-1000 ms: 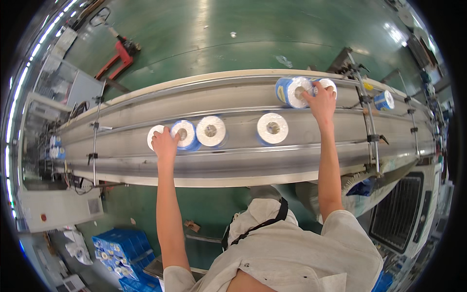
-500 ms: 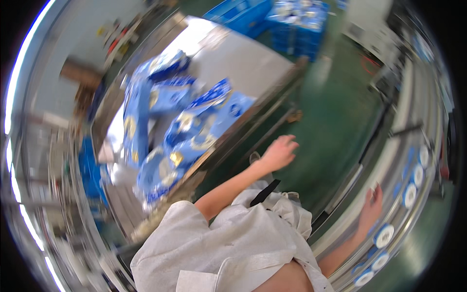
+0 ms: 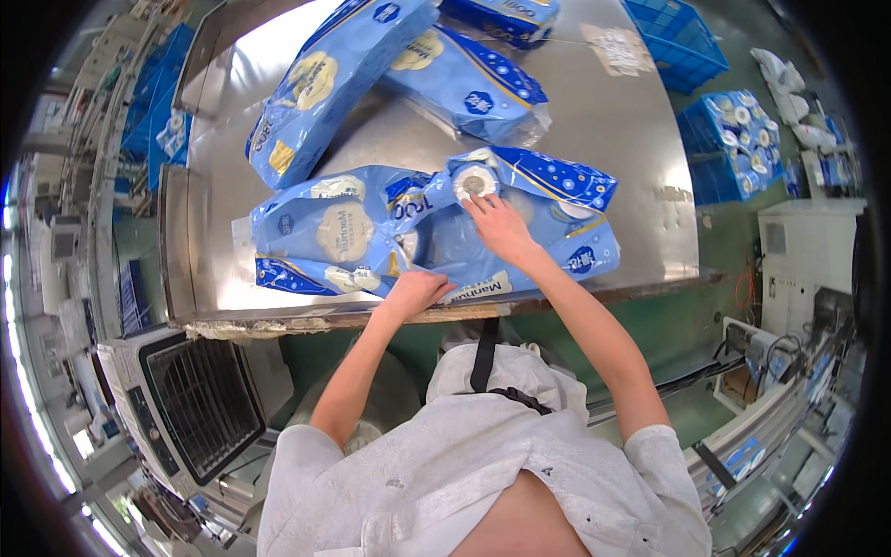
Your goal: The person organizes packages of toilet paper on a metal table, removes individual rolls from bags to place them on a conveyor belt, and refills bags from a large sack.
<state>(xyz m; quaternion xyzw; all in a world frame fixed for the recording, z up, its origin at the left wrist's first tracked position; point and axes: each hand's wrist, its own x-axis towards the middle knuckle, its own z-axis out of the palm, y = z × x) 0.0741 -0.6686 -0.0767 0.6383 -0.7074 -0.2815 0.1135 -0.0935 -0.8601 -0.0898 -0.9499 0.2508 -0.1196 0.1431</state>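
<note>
A large blue printed plastic bag (image 3: 345, 234) lies across the near part of the metal table, its mouth gaping around the middle. My left hand (image 3: 416, 295) is closed on the bag's near edge, at the table's front edge. In the bag's opening, a white toilet paper roll (image 3: 476, 179) shows its round end and core hole. My right hand (image 3: 502, 229) has its fingers bent onto the roll's near side, gripping it. The thumb is partly hidden. Further back lie more blue bags (image 3: 320, 88), one leaning over another bag (image 3: 464, 84).
The metal table (image 3: 640, 158) has a worn front edge and a raised left rim. Blue crates (image 3: 673, 42) stand beyond its right side, one crate (image 3: 710, 153) full of wrapped rolls. A white machine with a black grille (image 3: 204, 404) is below left; a conveyor (image 3: 789, 408) runs at right.
I have turned from the conveyor side to face the table. Both hands, empty before, have come onto the bag; the left grips its edge and the right the roll.
</note>
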